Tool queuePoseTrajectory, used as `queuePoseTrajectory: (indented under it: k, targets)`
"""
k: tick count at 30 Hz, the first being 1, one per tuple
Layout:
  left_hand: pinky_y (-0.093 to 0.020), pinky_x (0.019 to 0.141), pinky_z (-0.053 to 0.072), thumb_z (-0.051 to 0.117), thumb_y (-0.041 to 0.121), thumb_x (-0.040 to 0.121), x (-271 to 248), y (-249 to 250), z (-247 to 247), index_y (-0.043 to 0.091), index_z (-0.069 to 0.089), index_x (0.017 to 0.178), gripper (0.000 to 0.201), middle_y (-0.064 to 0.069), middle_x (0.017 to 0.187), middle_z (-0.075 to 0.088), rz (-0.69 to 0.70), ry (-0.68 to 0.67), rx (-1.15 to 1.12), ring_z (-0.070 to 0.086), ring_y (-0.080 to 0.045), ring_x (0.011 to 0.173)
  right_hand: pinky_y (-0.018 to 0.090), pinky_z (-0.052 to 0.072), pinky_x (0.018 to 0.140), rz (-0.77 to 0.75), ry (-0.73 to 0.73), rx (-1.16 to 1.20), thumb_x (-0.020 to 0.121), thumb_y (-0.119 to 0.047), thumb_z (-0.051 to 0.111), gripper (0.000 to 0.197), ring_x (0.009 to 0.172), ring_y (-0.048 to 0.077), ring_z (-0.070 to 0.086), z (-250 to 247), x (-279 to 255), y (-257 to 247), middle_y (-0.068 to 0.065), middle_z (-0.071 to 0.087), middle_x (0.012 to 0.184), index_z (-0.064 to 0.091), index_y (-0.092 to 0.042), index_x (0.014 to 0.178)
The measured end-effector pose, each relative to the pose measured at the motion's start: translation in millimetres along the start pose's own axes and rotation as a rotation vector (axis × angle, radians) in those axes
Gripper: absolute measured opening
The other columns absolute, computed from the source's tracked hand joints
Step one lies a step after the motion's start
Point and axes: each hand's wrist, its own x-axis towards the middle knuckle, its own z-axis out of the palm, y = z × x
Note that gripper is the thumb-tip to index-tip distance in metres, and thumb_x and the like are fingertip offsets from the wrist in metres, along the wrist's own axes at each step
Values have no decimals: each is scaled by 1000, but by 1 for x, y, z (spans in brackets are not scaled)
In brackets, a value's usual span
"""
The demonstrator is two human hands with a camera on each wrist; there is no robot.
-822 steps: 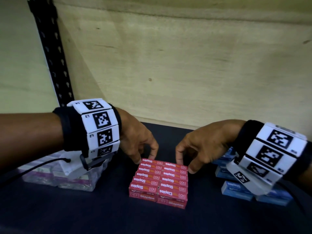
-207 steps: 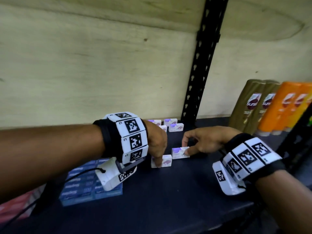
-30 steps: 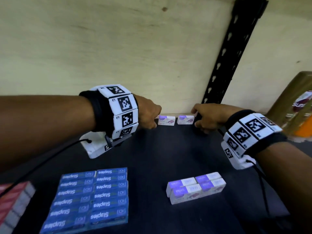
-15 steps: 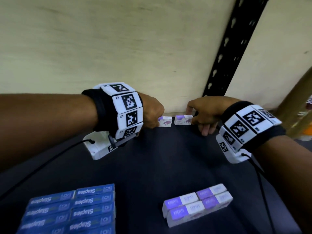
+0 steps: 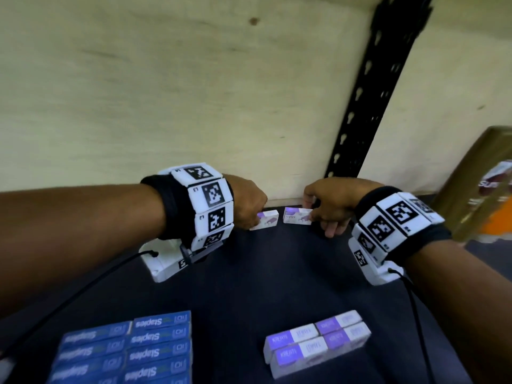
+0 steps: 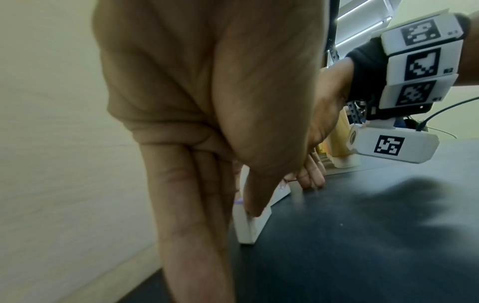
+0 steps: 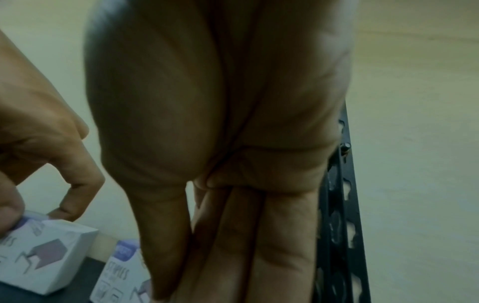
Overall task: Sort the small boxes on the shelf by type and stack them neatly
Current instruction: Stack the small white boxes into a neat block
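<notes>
Two small white-and-purple staple boxes lie side by side at the back of the dark shelf [image 5: 277,273], close to the wall. My left hand [image 5: 256,219] pinches the left box [image 5: 268,219] between thumb and fingers; the left wrist view shows that box [image 6: 249,225] with its lower edge on the shelf. My right hand [image 5: 311,214] pinches the right box [image 5: 296,219], also seen in the right wrist view [image 7: 116,274]. Near the front lies a neat block of the same white-and-purple boxes [image 5: 315,342]. A stack of blue Staples boxes [image 5: 130,350] sits at the front left.
A black perforated shelf upright [image 5: 368,92] rises behind my right hand. A brown shampoo bottle [image 5: 482,189] stands at the far right. The pale wooden back wall [image 5: 194,92] closes the shelf just behind the two boxes.
Both hands have stayed on the two back boxes and tightened their hold. The boxes now sit slightly further from the wall. My head has tipped down towards the shelf.
</notes>
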Motion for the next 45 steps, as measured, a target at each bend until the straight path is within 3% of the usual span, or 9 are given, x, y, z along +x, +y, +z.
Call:
queuePoseTrajectory:
  k: [3,7,12,15,19,24,31,40,45]
  targets:
    - [-20,55,36,46,29,101,-16,4,2,20,61,106,17,2,89,57,21,44,21,50,-6,70,40,60,81,-9,-16,-21,98,-17,60,19,90,28,74,1,-15,-5,10,72,87,61,-9,115]
    - [-17,44,36,51,32,100,-45,16,-6,14,61,118,28,9,59,49,32,-50,-7,46,-2,46,23,49,59,-28,-30,-90,93,-22,66,13,71,15,65,5,-38,-7,0,69,80,65,-16,104]
    - [-6,39,38,61,31,95,-74,27,-4,12,66,114,27,17,34,51,40,-138,-189,48,5,32,21,45,55,-46,-101,-102,85,-23,76,13,63,11,55,12,-66,-3,-3,66,76,69,-21,95]
    - [-16,54,49,64,29,93,-87,32,1,13,68,110,24,13,43,60,12,-206,-312,58,-3,47,17,46,55,-61,-148,-109,85,-20,76,12,67,9,59,16,-85,-2,-1,70,88,68,-24,93]
    - [-19,63,52,66,29,92,-99,40,9,12,70,102,21,12,50,64,34,-220,-330,59,-2,47,21,53,65,-58,-221,-78,88,-15,73,14,78,11,66,22,-102,0,2,73,97,66,-25,95]
    - [-16,55,49,67,27,90,-111,45,11,10,70,103,21,7,61,68,62,-253,-356,59,2,43,32,55,87,-42,-275,-45,87,-14,73,18,80,11,67,26,-119,5,2,74,97,68,-21,103]
    - [-29,73,56,71,7,83,-119,47,11,10,66,111,28,-11,100,75,147,-307,-359,67,-12,72,29,52,81,-44,-297,-17,94,-10,63,19,85,12,67,27,-130,11,0,72,95,67,-22,108]
    - [-34,82,55,69,-2,81,-116,60,8,11,64,114,36,-6,96,74,189,-247,-362,70,-20,87,25,52,79,-75,-271,-20,97,-14,60,17,83,9,66,32,-132,6,-3,71,93,67,-24,109]
    - [-37,89,56,78,7,76,-113,62,9,16,65,112,39,-3,100,75,195,-236,-330,70,-20,96,24,51,76,-98,-266,-18,95,-14,61,23,81,7,65,35,-133,2,-4,71,91,67,-27,114]
